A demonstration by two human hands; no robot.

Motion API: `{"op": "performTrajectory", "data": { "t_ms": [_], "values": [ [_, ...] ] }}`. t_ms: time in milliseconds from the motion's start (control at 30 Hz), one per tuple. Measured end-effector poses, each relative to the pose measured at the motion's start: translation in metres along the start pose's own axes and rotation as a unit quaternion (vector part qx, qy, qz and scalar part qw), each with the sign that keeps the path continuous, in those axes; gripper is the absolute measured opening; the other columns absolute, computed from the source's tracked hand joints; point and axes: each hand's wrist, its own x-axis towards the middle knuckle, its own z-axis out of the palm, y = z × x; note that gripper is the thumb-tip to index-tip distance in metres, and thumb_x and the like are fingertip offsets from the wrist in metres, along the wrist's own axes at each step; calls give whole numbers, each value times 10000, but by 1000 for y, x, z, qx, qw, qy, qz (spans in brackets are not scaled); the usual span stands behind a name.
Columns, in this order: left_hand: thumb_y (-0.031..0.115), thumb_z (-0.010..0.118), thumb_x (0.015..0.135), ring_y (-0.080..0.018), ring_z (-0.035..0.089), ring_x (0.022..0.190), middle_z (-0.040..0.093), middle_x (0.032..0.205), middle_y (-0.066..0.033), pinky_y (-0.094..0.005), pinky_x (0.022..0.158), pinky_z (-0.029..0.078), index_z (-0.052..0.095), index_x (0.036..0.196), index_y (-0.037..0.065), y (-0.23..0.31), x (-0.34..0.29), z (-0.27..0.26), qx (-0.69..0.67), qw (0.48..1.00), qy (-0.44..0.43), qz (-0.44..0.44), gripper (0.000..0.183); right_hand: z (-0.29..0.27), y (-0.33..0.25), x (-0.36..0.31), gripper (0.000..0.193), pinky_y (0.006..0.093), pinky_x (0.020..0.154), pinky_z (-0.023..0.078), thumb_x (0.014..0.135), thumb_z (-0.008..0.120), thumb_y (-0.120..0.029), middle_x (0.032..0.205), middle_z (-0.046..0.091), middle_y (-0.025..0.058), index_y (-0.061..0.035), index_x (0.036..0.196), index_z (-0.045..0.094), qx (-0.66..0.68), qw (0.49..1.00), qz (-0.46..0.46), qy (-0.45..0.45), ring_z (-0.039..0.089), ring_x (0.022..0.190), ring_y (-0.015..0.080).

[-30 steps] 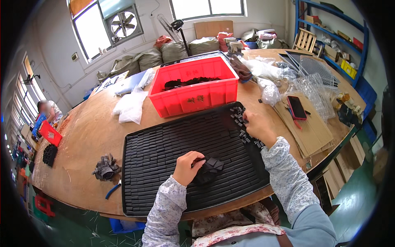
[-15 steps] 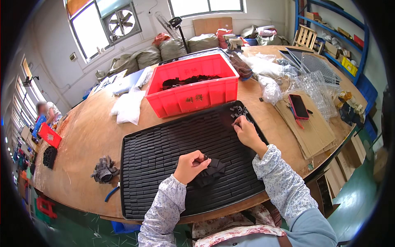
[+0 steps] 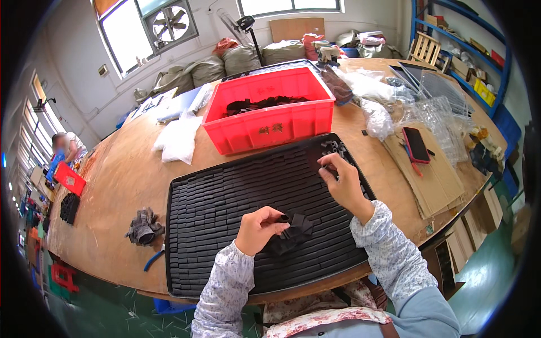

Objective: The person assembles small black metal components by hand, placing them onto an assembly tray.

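Observation:
A black tray (image 3: 225, 194) lies before me, lined with rows of small black rectangular pieces. My left hand (image 3: 259, 230) pinches a small black piece (image 3: 284, 218) between thumb and forefinger, above the tray's near middle. Right beside it, a loose heap of black pieces (image 3: 293, 239) rests on the rows. My right hand (image 3: 345, 183) is over the tray's far right part, thumb and forefinger curled close together; what is between them, if anything, is too small to make out. Just beyond those fingertips, several small grey parts (image 3: 333, 147) are piled in the tray's far right corner.
Behind the tray stands a red bin (image 3: 270, 132) with black pieces inside. A phone (image 3: 416, 145) lies on cardboard (image 3: 425, 186) at the right, near clear plastic bags (image 3: 376, 119). Dark gloves (image 3: 145, 227) and blue-handled pliers (image 3: 153, 260) lie left. Another person (image 3: 67, 147) sits far left.
The view has shifted slightly. My right hand has drawn a little to the right, its thumb and forefinger looking a bit more apart. My left hand keeps its pinch beside the heap.

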Motion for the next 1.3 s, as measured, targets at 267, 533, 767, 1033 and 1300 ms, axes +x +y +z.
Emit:
{"op": "performTrajectory", "data": {
  "t_ms": [267, 533, 767, 1033, 1300],
  "values": [
    [29, 742, 814, -98, 630, 680, 677, 806, -52, -238, 644, 525, 652, 951, -27, 0, 3, 2, -160, 986, -26, -37, 173, 17, -40, -32, 155, 221, 754, 490, 870, 676, -3, 957, 624, -17, -23, 1013, 618, 510, 817, 152, -224, 581, 849, 54],
    [59, 705, 863, -128, 657, 750, 697, 902, -114, -255, 705, 553, 632, 1011, -41, -5, 2, 2, -202, 975, -69, -58, 193, 17, -45, -35, 104, 279, 753, 515, 808, 695, 23, 913, 657, 20, -13, 887, 637, 350, 897, 72, -259, 616, 878, 101],
    [132, 766, 814, -156, 629, 872, 677, 978, -77, -292, 816, 520, 651, 1032, -9, 2, 3, 15, -308, 946, -39, -88, 284, 11, -35, -18, 99, 304, 753, 522, 736, 717, 59, 961, 672, 84, 3, 796, 662, 277, 943, -35, -180, 639, 863, 178],
    [111, 834, 628, -261, 491, 1018, 630, 1001, 0, -360, 890, 448, 729, 941, 127, -2, 0, 34, 296, 923, -10, 247, 331, 18, 74, 23, 52, 402, 675, 503, 785, 696, -85, 780, 675, 137, -41, 810, 686, -80, 993, 81, 45, 648, 750, 312],
    [31, 753, 767, -165, 590, 803, 648, 910, -27, -288, 716, 515, 707, 919, 71, 8, -1, 17, 128, 979, -9, 155, 164, 14, 88, 24, 235, 388, 858, 461, 755, 703, -108, 910, 634, 86, -110, 988, 684, -207, 978, -7, -19, 577, 999, 307]
  ]
}}
